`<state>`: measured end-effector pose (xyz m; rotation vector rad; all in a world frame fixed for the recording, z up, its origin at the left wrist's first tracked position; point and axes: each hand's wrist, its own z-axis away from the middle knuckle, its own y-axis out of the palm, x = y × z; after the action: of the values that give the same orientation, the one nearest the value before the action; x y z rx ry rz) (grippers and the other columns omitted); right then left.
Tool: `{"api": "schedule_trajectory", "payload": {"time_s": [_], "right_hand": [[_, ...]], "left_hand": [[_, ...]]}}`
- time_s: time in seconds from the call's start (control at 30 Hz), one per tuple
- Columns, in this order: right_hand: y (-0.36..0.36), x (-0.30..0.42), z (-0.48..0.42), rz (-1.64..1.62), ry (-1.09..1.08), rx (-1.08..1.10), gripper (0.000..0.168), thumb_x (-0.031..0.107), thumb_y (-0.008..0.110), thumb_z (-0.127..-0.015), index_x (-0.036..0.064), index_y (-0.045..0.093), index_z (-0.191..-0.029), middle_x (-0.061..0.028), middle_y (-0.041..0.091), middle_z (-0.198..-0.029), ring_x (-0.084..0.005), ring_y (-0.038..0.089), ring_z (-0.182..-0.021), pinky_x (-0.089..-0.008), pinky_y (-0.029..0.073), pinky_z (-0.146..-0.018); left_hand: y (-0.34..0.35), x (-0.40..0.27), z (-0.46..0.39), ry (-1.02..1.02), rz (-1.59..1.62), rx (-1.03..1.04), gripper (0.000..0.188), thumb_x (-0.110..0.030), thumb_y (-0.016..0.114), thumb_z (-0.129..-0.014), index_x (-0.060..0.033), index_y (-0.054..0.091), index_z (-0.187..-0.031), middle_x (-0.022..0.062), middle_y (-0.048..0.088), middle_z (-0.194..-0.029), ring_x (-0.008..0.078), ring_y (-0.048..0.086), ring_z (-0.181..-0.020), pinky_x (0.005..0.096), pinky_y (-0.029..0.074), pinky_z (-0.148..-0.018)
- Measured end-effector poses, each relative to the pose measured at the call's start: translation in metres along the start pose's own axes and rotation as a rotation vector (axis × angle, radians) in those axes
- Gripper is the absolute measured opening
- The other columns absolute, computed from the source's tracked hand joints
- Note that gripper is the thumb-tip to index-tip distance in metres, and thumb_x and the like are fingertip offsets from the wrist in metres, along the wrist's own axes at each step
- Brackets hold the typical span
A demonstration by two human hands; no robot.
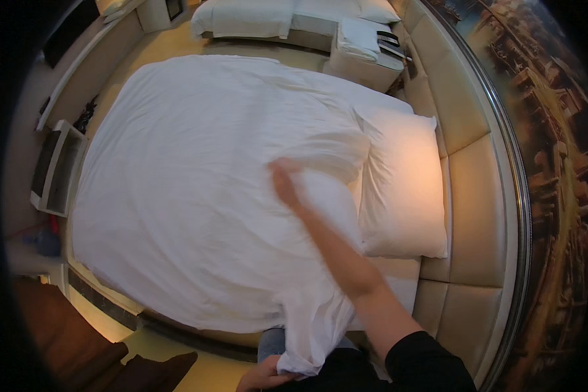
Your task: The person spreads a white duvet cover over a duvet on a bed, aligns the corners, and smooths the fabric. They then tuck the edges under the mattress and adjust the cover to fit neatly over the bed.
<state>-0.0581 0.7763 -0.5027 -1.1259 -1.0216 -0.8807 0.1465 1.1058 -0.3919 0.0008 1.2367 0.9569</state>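
A white duvet (191,171) lies rumpled across the bed in front of me. At the near edge, close to my body, my left hand (264,377) grips a gathered corner of it. My right hand (285,181), blurred, reaches out over the middle of the duvet; its fingers are too smeared to tell whether they touch the cloth. To the right of that hand a white pillow (404,186) leans by the headboard, lit by a warm glow. Part of the white mattress sheet (397,277) shows below the pillow.
A padded beige headboard (475,206) runs along the right, beside a mural wall (558,171). Beyond the bed stand a nightstand (362,71) with folded white linen and a second bed (255,19). A white-framed stool or stand (59,166) is at left; brown cloth (73,338) hangs lower left.
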Motion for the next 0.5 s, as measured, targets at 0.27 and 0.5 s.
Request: {"api": "schedule_trajectory", "payload": {"time_s": [0.27,0.5], "right_hand": [[0.299,-0.047,0.179,0.748,-0.194,1.349,0.018,0.003,0.061,-0.066,0.000,0.063,-0.083,-0.0167,0.062,-0.088,-0.0301,0.060,-0.084,-0.0389,0.048,-0.066],[0.207,-0.087,0.117,0.331,-0.034,0.705,0.019,0.006,0.060,-0.067,0.001,0.063,-0.086,-0.0170,0.061,-0.084,-0.0338,0.056,-0.084,-0.0392,0.045,-0.075]], "left_hand": [[-0.008,-0.011,0.036,0.010,0.081,-0.089,0.034,-0.013,0.062,-0.076,-0.0027,0.056,-0.108,0.0092,0.059,-0.106,0.0204,0.054,-0.100,0.0350,0.041,-0.089],[-0.005,-0.017,-0.006,0.055,-0.031,0.090,0.023,-0.008,0.057,-0.083,-0.0005,0.054,-0.105,0.0086,0.060,-0.096,0.0169,0.056,-0.089,0.0305,0.042,-0.082]]}}
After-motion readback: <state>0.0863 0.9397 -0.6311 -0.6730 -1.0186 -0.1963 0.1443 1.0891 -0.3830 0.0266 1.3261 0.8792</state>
